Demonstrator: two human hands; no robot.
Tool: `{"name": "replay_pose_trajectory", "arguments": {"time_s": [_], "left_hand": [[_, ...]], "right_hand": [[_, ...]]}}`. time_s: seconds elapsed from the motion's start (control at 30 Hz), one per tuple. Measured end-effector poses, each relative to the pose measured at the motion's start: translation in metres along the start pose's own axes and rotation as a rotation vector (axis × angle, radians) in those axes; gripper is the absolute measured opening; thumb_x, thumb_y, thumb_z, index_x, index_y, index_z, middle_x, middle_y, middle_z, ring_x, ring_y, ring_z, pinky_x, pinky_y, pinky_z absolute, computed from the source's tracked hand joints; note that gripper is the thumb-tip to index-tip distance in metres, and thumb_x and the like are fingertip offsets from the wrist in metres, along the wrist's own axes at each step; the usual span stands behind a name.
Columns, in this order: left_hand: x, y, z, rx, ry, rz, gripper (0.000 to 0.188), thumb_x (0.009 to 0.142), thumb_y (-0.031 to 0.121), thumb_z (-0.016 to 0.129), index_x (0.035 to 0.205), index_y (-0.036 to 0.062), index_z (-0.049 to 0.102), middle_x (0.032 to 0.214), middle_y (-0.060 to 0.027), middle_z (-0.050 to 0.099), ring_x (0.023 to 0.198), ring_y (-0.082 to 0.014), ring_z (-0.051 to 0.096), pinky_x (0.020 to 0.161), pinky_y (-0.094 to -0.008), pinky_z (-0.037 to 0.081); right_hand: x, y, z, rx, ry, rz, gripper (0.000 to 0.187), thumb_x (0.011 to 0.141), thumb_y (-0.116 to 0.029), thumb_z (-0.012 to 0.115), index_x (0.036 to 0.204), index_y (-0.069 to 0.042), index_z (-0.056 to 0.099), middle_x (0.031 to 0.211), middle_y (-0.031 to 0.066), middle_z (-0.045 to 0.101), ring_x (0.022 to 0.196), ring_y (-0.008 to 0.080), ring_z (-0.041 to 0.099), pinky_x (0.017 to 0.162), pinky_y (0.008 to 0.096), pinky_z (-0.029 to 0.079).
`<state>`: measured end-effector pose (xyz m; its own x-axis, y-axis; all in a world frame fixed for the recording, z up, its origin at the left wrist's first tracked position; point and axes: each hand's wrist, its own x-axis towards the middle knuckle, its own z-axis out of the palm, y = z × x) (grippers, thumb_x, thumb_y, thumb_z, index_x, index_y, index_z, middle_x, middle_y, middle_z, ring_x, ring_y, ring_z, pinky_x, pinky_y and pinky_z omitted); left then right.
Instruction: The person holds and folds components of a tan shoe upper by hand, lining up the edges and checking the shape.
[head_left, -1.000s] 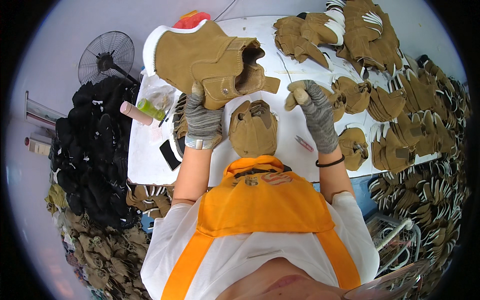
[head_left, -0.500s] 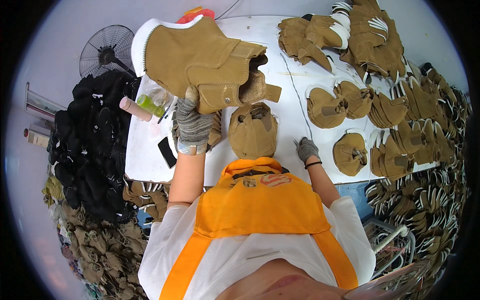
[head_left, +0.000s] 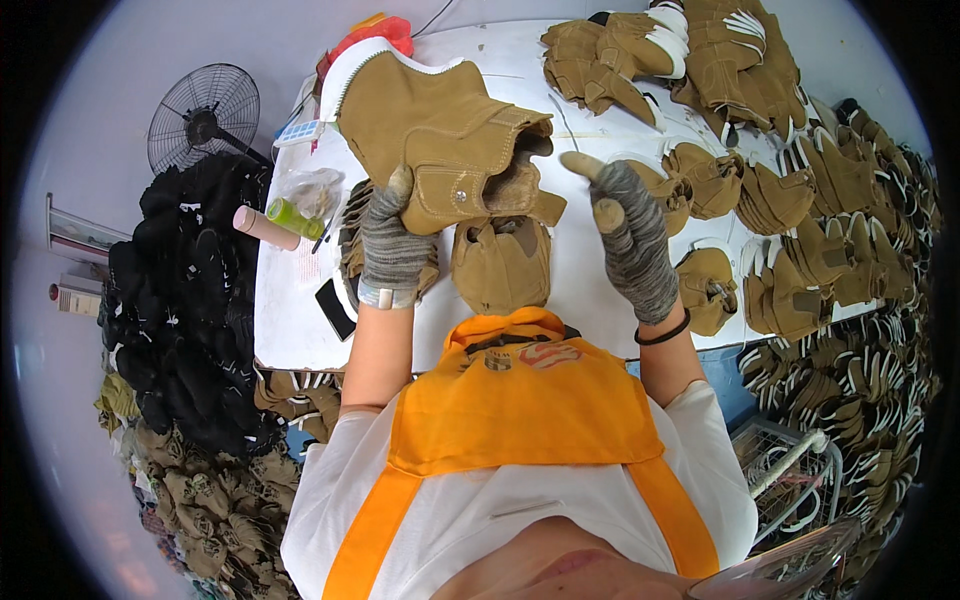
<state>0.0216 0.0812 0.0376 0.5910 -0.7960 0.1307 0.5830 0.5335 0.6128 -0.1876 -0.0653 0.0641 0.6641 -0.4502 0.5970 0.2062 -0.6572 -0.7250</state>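
A tan boot upper [head_left: 430, 125] with a white toothed edging is held up over the table, its fleecy-looking opening turned to the right. My left hand [head_left: 392, 240], in a grey fingerless glove, grips it from below with the thumb on its near side. My right hand [head_left: 640, 245], gloved alike, is raised just right of the opening, apart from it. Its index finger points left, its thumb stands away, and nothing shows in it. Below the held piece, another tan upper [head_left: 500, 268] rests on the table close to my apron.
Rows of tan uppers [head_left: 790, 290] and a heap of more [head_left: 735, 70] cover the table's right side. At left lie a phone [head_left: 335, 310], a pink bottle [head_left: 266, 228] and a green bottle [head_left: 295, 218]. Black pieces [head_left: 180, 310] are piled beyond, below a fan [head_left: 203, 125].
My right hand has risen from the tabletop toward the opening of the boot upper. My left hand has shifted the upper slightly right and down.
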Motion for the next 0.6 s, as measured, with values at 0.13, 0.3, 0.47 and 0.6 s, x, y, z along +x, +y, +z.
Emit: {"name": "replay_pose_trajectory", "arguments": {"time_s": [0.13, 0.3, 0.47, 0.6], "left_hand": [[0.002, 0.001, 0.0, -0.006, -0.019, -0.001, 0.054, 0.087, 0.022, 0.058, 0.132, 0.0, 0.036, 0.129, -0.0168, 0.047, 0.116, -0.0308, 0.049, 0.098, -0.0473, 0.042], [-0.001, 0.003, 0.0, -0.011, -0.003, -0.046, 0.054, 0.087, 0.021, 0.057, 0.132, -0.0004, 0.036, 0.129, -0.017, 0.046, 0.116, -0.0306, 0.049, 0.097, -0.0463, 0.042], [-0.004, 0.0, 0.012, 0.137, -0.009, -0.006, 0.06, 0.081, 0.024, 0.066, 0.128, -0.0019, 0.04, 0.122, -0.0149, 0.053, 0.111, -0.0274, 0.053, 0.096, -0.0395, 0.044], [-0.004, -0.002, 0.011, 0.039, -0.016, -0.04, 0.057, 0.084, 0.025, 0.062, 0.129, -0.0014, 0.04, 0.123, -0.0158, 0.051, 0.112, -0.0285, 0.052, 0.096, -0.0414, 0.044]], "right_hand": [[-0.011, -0.002, 0.015, -0.067, -0.012, -0.003, 0.043, 0.091, -0.035, 0.049, 0.122, -0.006, 0.055, 0.085, 0.0092, 0.055, 0.073, 0.0222, 0.054, 0.068, 0.0311, 0.045], [-0.019, 0.006, 0.02, -0.053, -0.005, -0.033, 0.036, 0.09, -0.025, 0.052, 0.121, -0.008, 0.057, 0.081, 0.0086, 0.053, 0.071, 0.0232, 0.054, 0.066, 0.0316, 0.045], [-0.026, 0.005, 0.026, -0.03, 0.005, -0.013, 0.032, 0.091, -0.023, 0.052, 0.113, 0.0, 0.058, 0.083, 0.0076, 0.051, 0.076, 0.0189, 0.052, 0.068, 0.0292, 0.045], [-0.028, 0.009, 0.032, -0.044, 0.108, -0.107, 0.031, 0.088, -0.022, 0.056, 0.112, -0.004, 0.06, 0.079, 0.0081, 0.053, 0.07, 0.0216, 0.055, 0.063, 0.0304, 0.046]]}}
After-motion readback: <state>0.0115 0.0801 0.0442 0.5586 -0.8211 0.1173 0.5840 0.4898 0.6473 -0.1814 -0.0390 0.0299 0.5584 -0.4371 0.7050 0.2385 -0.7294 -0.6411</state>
